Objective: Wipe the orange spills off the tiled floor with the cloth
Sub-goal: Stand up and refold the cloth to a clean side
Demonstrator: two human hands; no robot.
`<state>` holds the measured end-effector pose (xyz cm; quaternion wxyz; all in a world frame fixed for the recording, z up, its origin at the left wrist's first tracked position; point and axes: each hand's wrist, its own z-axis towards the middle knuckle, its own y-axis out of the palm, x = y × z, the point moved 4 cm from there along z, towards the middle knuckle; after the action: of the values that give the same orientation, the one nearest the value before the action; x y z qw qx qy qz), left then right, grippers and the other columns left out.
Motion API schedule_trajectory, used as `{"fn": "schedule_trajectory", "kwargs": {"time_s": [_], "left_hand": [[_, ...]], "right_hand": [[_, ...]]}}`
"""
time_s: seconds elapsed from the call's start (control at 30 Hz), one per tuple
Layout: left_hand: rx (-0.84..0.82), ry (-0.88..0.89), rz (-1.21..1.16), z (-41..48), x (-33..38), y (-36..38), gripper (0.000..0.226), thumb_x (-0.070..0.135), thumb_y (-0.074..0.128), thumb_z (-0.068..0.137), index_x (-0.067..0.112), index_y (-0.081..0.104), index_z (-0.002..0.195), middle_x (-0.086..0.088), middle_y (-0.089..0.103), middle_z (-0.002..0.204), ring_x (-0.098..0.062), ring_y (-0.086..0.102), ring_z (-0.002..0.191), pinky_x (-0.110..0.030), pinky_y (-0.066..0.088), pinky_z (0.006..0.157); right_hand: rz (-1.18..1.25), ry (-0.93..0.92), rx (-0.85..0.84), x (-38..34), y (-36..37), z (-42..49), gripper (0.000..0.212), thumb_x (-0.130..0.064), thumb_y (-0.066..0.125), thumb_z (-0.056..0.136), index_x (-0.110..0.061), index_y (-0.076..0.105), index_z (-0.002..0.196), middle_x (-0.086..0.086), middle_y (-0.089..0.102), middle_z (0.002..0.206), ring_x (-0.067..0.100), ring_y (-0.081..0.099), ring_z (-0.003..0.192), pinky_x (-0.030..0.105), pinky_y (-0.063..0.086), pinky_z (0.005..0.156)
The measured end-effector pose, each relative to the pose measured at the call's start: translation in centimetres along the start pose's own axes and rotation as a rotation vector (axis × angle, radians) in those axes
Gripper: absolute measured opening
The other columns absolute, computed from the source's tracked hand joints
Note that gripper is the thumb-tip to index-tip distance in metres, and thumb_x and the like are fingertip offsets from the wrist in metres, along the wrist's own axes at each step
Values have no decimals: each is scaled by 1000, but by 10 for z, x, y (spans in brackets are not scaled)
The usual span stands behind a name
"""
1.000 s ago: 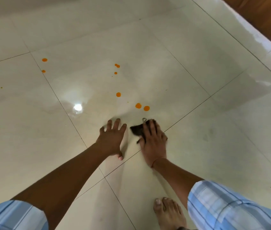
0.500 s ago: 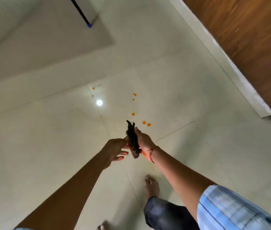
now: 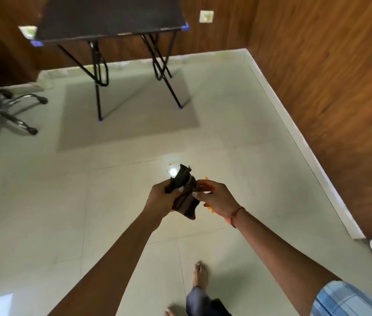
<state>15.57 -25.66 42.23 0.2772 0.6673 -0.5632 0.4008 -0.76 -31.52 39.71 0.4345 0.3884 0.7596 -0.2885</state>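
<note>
I stand over the tiled floor (image 3: 116, 213) and hold a dark brown cloth (image 3: 184, 197) in the air at arm's length. My left hand (image 3: 161, 198) grips its left side with the thumb across it. My right hand (image 3: 218, 198) pinches its right edge between thumb and fingers. Small orange spills show on the floor around my hands: one (image 3: 206, 178) above my right hand, one (image 3: 170, 164) beside a light reflection, and two (image 3: 211, 210) just under my right hand. Other spills are hidden behind the cloth and hands.
A black folding table (image 3: 109, 17) stands at the back over a grey mat (image 3: 130, 115). An office chair base (image 3: 0, 115) sits at the far left. Wood-panelled walls (image 3: 330, 99) close the back and right. My bare foot (image 3: 199, 275) is planted below.
I rose from crouching with both hands on the floor. The cloth came up off the tiles, and both hands now hold it in the air. The view tilted up to the table and walls.
</note>
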Motion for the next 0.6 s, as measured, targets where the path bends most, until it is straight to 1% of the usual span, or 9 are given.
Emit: {"fn": "schedule_trajectory", "kwargs": {"time_s": [0.07, 0.13, 0.2, 0.27, 0.37, 0.4, 0.47, 0.53, 0.6], "left_hand": [[84, 67, -11, -24, 24, -2, 13, 10, 63, 91, 17, 68, 100, -5, 72, 88, -20, 70, 80, -34, 59, 67], [130, 90, -49, -44, 41, -3, 13, 10, 63, 92, 18, 67, 100, -6, 71, 90, -17, 70, 77, -31, 58, 63], [118, 84, -79, -59, 51, -4, 14, 12, 64, 92, 18, 67, 104, -9, 71, 99, -21, 71, 84, -37, 60, 71], [64, 79, -34, -71, 59, -7, 17, 16, 65, 91, 18, 66, 108, -12, 72, 104, -27, 69, 95, -45, 58, 83], [-48, 101, 100, -103, 73, -8, 19, 20, 65, 91, 18, 67, 110, -13, 72, 103, -29, 69, 99, -46, 55, 89], [-95, 106, 137, -110, 79, -7, 21, 21, 66, 91, 17, 67, 112, -13, 72, 103, -28, 69, 98, -45, 56, 87], [-124, 147, 149, -130, 89, -2, 25, 21, 67, 90, 16, 66, 115, -13, 72, 105, -27, 70, 97, -41, 57, 84], [-59, 190, 48, -145, 97, 2, 28, 26, 65, 91, 15, 65, 117, -13, 71, 109, -27, 69, 101, -41, 56, 87], [-6, 195, -188, -154, 99, 5, 31, 31, 58, 95, 11, 64, 119, -14, 69, 113, -28, 67, 104, -41, 54, 91]], "right_hand": [[-59, -112, 6, -29, -1, -17, 25, -14, 72, 86, -16, 67, 110, -2, 68, 97, 11, 62, 80, 18, 48, 64], [-92, -231, 40, -54, -1, -31, 20, -11, 73, 84, -17, 67, 103, -5, 67, 90, 14, 61, 83, 17, 48, 68], [-123, -284, 62, -71, 0, -43, 22, -11, 73, 84, -19, 65, 102, -7, 66, 89, 13, 60, 80, 15, 48, 69], [-176, -305, 47, -82, 1, -54, 34, -16, 75, 82, -20, 62, 114, -4, 64, 98, 15, 59, 85, 21, 50, 75], [-280, -339, -76, -101, -3, -79, 65, -20, 79, 77, -22, 50, 135, -6, 56, 123, 12, 54, 111, 25, 48, 87], [-279, -337, -151, -108, -4, -85, 65, -17, 80, 77, -22, 51, 135, -7, 58, 123, 10, 55, 114, 25, 49, 87], [-258, -377, -240, -120, -7, -106, 51, -10, 79, 76, -20, 61, 123, -5, 69, 110, 11, 64, 105, 25, 54, 83], [-263, -439, -133, -129, -17, -120, 41, -12, 80, 74, -19, 68, 112, -4, 73, 100, 13, 68, 96, 31, 57, 82], [-220, -469, -12, -136, -29, -128, 36, -15, 80, 74, -15, 68, 108, -2, 73, 98, 16, 68, 93, 33, 58, 80]]}}
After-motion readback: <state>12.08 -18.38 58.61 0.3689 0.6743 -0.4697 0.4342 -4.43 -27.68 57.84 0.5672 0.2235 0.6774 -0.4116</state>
